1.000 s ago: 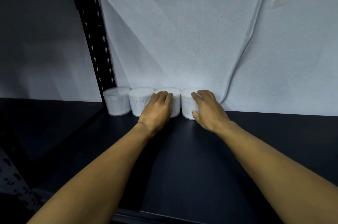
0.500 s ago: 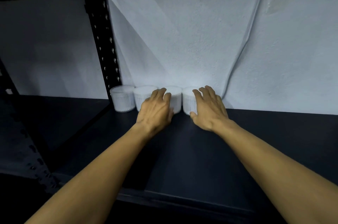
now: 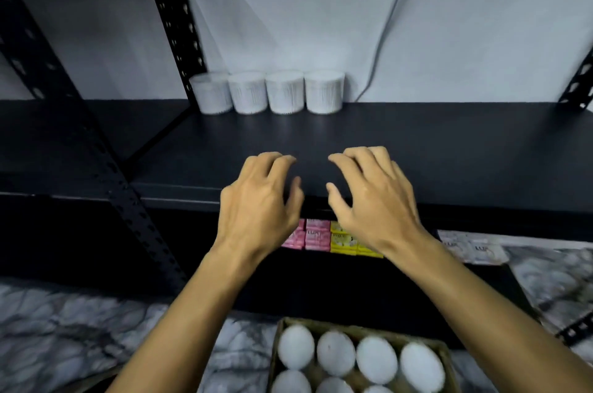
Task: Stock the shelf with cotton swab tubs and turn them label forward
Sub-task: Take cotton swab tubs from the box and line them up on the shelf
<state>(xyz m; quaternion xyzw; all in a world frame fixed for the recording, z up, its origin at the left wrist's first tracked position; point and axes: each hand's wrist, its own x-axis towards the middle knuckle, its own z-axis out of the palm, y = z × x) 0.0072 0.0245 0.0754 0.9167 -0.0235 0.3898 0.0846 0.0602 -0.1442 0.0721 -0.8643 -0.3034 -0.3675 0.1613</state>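
With four cotton swab tubs [image 3: 268, 96] in a touching row at the shelf's [image 3: 417, 142] far left, both grips, left hand [image 3: 260, 203] and right hand [image 3: 373, 196], hover loose and empty, so reach down into the box [image 3: 444, 352] below and take one tub each, label side outward.

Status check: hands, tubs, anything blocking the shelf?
Left hand and right hand empty, fingers loosely curled, at shelf front edge. Four cotton swab tubs in a row against the wall, labels unreadable. Nothing in the way.
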